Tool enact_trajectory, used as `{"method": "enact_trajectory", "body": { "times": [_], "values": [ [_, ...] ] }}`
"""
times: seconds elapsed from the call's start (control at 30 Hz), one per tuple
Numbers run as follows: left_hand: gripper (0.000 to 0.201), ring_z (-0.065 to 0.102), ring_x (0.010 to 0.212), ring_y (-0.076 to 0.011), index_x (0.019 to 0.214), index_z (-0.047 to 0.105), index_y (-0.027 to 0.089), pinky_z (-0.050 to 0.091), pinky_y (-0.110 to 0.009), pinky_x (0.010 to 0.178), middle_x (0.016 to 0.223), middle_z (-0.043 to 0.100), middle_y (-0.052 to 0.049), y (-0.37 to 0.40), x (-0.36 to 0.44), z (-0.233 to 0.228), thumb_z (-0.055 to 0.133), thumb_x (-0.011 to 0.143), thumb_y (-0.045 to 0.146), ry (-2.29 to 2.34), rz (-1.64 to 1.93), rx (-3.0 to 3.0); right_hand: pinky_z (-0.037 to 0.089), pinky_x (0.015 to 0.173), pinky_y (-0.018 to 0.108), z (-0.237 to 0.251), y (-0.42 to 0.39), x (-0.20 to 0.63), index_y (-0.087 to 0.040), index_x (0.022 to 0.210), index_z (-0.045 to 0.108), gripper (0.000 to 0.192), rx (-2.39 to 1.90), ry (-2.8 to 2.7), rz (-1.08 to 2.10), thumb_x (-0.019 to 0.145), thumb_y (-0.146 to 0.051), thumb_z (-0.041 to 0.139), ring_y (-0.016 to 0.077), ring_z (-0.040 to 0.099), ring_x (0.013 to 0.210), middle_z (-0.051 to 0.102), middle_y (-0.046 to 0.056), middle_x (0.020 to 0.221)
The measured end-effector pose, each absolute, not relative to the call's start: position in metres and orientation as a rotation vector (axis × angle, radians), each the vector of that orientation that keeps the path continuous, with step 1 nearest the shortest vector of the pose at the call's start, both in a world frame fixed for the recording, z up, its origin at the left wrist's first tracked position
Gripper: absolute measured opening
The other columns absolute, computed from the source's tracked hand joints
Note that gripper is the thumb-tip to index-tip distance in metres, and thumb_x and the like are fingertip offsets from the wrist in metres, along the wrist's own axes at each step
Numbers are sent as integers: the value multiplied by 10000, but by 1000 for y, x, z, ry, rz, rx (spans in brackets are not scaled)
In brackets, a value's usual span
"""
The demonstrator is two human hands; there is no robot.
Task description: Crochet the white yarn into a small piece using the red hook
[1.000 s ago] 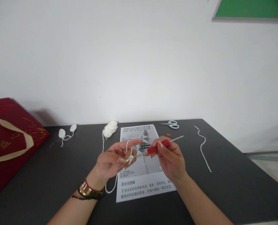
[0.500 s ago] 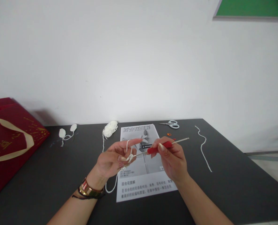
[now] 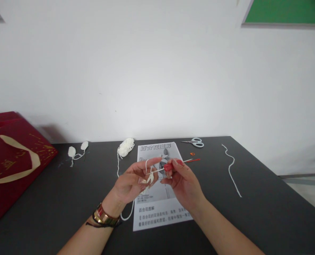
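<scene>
My left hand (image 3: 132, 182) pinches a small white crochet piece (image 3: 150, 177) between thumb and fingers, its index finger stretched out with the yarn looped over it. In my right hand (image 3: 182, 180) is a crochet hook (image 3: 168, 166) with a red grip, held between thumb and fingers. The hook's metal shaft points left and reaches the loop at the crochet piece. White yarn hangs under the left wrist and leads back to a yarn ball (image 3: 126, 147). Beneath both hands lies a printed pattern sheet (image 3: 160, 214), partly covered by them.
Small scissors (image 3: 196, 142), an orange stitch marker (image 3: 192, 154) and a thin red tool (image 3: 194, 160) lie behind my right hand. A loose white strand (image 3: 230, 166) is at right. Two white crocheted pieces (image 3: 72, 152) and a red gift bag (image 3: 16, 156) are at left.
My right hand has moved left toward the left hand, and the hook's shaft now reaches further across the crochet piece. The hook lies at a flatter angle. The view has shifted slightly.
</scene>
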State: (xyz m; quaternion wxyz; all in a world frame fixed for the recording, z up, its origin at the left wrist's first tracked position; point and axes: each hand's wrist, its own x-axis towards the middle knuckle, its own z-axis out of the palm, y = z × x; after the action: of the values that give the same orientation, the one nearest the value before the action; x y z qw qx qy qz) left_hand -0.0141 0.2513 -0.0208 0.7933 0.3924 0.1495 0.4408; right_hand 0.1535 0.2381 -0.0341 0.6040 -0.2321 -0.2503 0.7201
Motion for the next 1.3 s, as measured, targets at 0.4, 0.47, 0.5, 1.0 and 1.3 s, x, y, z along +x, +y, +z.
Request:
{"method": "enact_trajectory", "body": {
  "times": [0.4,0.47,0.5,1.0,1.3],
  "values": [
    [561,291,514,-126,1065,712,113,230,-280,534,438,324,46,251,-16,-18,607,514,119,273,919,788,583,576,298,-23,234,161,-177,733,679,122,-515,-794,1469,765,-290,712,111,564,515,660,-1,646],
    [565,272,517,-126,1068,710,103,214,-284,526,437,324,47,252,-16,-18,612,512,114,266,916,782,579,586,298,-21,233,162,-176,727,677,120,-519,-817,1437,771,-284,705,119,579,532,662,1,641],
    [567,269,519,-126,1069,710,103,208,-287,526,443,328,46,251,-17,-17,613,510,110,264,910,780,577,590,296,-21,232,163,-176,728,677,119,-518,-821,1431,773,-282,704,121,583,537,663,2,644],
    [539,437,479,-96,1084,715,206,270,-241,473,587,628,-22,250,-9,-24,630,568,79,391,998,776,550,674,248,-34,228,141,-202,841,698,134,-648,-765,1581,726,-245,752,127,661,725,739,9,820],
    [553,453,521,-85,1174,661,212,371,-224,536,631,624,-1,249,-8,-26,701,635,97,528,1064,898,580,545,261,-34,228,142,-224,939,679,272,-664,-740,1708,689,-258,780,151,682,667,741,5,856]
  ]
}}
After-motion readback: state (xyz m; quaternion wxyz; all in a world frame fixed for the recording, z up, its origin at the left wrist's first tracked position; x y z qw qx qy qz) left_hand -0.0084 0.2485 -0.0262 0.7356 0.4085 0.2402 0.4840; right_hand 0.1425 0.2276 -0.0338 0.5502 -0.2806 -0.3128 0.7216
